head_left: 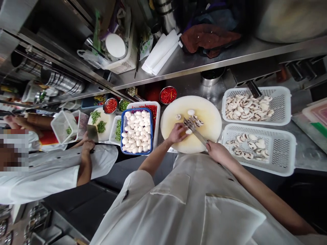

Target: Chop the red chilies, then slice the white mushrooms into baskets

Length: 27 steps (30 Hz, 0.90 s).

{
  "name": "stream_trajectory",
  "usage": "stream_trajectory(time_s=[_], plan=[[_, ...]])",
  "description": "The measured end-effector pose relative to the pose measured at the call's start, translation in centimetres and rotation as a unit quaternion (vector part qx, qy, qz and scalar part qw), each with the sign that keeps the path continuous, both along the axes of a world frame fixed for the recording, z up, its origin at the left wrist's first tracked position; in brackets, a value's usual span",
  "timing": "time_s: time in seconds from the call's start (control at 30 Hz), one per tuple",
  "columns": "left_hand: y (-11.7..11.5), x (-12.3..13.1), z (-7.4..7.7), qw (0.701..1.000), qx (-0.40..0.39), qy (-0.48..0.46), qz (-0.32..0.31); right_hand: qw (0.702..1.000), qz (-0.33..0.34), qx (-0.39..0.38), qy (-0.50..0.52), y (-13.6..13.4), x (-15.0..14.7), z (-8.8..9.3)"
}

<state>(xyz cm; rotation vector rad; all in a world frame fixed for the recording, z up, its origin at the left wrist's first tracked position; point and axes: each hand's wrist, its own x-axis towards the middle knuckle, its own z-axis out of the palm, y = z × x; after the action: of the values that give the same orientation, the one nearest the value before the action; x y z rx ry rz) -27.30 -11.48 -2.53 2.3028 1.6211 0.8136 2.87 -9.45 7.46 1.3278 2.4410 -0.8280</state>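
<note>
On a round cutting board (173,112) my left hand (178,133) presses curled fingers onto a white mushroom (188,131). My right hand (217,150) is wrapped round the handle of a kitchen knife (198,135), whose blade lies slantwise beside the left fingertips. Cut mushroom slices (197,121) lie just beyond the blade. A whole white mushroom (191,112) and a browner piece (178,116) rest farther back on the board. To the left, a blue basket (123,127) is filled with whole white mushrooms (136,131).
Right of the board stand two white baskets, the far one (282,105) and the near one (282,153), both holding sliced mushrooms. A bowl of red chillies (168,95) sits behind the board. A steel shelf (204,64) crosses above. At left a co-worker (58,166) holds a cleaver (92,133).
</note>
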Motion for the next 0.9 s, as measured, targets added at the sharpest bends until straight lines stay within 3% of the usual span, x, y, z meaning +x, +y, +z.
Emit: stream_trajectory(time_s=[0.13,0.37,0.9], plan=[[-0.1,0.1,0.1,1.000,0.014,0.004,0.007,1.000,0.008,0.015,0.013,0.6,-0.5,0.5],[-0.1,0.1,0.1,1.000,0.020,0.009,0.008,1.000,-0.008,0.022,0.020,-0.5,1.3,1.9],[0.0,0.2,-0.1,1.000,0.022,0.009,0.007,1.000,0.028,-0.013,-0.006,0.0,0.5,2.1]])
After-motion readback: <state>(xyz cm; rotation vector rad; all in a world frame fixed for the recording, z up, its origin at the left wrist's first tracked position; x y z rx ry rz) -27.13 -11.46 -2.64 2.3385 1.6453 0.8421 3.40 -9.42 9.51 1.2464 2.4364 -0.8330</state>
